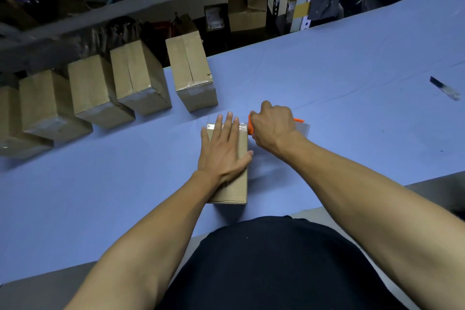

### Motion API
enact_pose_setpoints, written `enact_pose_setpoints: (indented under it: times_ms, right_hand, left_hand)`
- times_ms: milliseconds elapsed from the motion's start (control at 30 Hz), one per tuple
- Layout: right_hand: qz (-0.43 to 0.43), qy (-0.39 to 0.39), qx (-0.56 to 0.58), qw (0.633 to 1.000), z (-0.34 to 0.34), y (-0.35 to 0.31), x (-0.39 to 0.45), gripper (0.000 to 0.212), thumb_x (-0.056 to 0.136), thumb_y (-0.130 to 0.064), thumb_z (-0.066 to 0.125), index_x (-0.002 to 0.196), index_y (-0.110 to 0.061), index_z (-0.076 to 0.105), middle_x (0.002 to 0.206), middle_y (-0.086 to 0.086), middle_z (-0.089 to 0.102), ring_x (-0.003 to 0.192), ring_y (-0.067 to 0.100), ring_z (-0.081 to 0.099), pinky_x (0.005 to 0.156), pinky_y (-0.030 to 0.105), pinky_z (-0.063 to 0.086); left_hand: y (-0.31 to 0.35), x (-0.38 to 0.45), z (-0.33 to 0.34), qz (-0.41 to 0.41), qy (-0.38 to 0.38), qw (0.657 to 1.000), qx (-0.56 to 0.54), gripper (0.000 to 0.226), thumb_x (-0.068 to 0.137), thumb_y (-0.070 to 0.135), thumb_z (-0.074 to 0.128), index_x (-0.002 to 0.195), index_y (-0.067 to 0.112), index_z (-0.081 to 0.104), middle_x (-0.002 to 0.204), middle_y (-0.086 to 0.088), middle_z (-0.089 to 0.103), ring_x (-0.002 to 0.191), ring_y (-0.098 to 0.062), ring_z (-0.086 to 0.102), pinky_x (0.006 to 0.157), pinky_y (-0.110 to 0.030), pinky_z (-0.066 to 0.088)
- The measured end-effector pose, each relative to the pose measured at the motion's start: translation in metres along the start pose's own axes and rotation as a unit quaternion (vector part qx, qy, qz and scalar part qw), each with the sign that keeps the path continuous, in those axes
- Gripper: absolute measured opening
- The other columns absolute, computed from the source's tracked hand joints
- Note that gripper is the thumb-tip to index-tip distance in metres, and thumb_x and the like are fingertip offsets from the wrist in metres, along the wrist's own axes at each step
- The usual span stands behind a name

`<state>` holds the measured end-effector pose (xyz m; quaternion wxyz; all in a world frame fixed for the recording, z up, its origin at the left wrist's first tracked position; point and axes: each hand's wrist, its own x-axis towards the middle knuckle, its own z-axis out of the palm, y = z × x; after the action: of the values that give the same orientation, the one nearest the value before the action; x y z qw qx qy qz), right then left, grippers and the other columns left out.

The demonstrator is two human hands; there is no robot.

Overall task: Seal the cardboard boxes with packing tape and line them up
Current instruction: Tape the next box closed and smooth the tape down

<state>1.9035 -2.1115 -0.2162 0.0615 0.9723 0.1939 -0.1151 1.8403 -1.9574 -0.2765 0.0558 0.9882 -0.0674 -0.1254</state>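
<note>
A single wide-angle view looks from the person's head, forward and steeply down. It sits close above the blue counter (339,88), whose near edge runs along the bottom by the person's torso. Both forearms reach in from below. Shelving (151,2) fills the far top; straight lines bend near the frame edges.

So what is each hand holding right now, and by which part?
The right hand grips the orange tape dispenser, its handle hidden inside the fist. The left hand holds nothing; it presses flat on the cardboard box.
</note>
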Motion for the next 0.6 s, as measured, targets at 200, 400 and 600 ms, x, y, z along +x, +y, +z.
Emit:
enact_pose_setpoints:
  times_ms: [200, 400, 600]
  right_hand:
    - [0.091, -0.053, 0.094, 0.99, 0.033, 0.015, 0.0, 0.057, 0.092, -0.04, 0.06, 0.143, -0.025, 0.039, 0.125, 0.016, 0.046, 0.107, 0.036, 0.053, 0.083, 0.04, 0.04]
    - [0.079, -0.09, 0.258, 0.959, 0.058, 0.004, 0.007, 0.052, 0.086, -0.004, 0.06, 0.136, -0.01, 0.049, 0.124, 0.021, 0.046, 0.103, 0.037, 0.054, 0.078, 0.034, 0.04]
    - [0.121, -0.022, 0.311, 0.942, 0.065, -0.008, 0.004, 0.034, 0.091, -0.005, 0.053, 0.124, -0.007, 0.06, 0.111, 0.02, 0.058, 0.092, 0.036, 0.057, 0.067, 0.032, 0.035]
  left_hand:
    - [0.0, -0.002, -0.008, -0.015, 0.034, 0.989, -0.14, 0.076, 0.099, 0.058, 0.032, 0.159, 0.02, 0.006, 0.167, 0.002, -0.003, 0.153, -0.018, -0.009, 0.122, -0.049, -0.004]
    - [-0.01, -0.007, -0.016, -0.177, 0.182, 0.875, -0.412, 0.062, 0.097, 0.011, 0.052, 0.154, 0.018, 0.03, 0.155, 0.0, 0.036, 0.139, -0.011, 0.034, 0.105, -0.014, 0.026]
    - [-0.031, 0.002, -0.018, -0.354, 0.177, 0.748, -0.532, 0.047, 0.091, 0.022, 0.066, 0.137, 0.015, 0.054, 0.132, 0.004, 0.061, 0.102, 0.001, 0.06, 0.077, 0.0, 0.036]
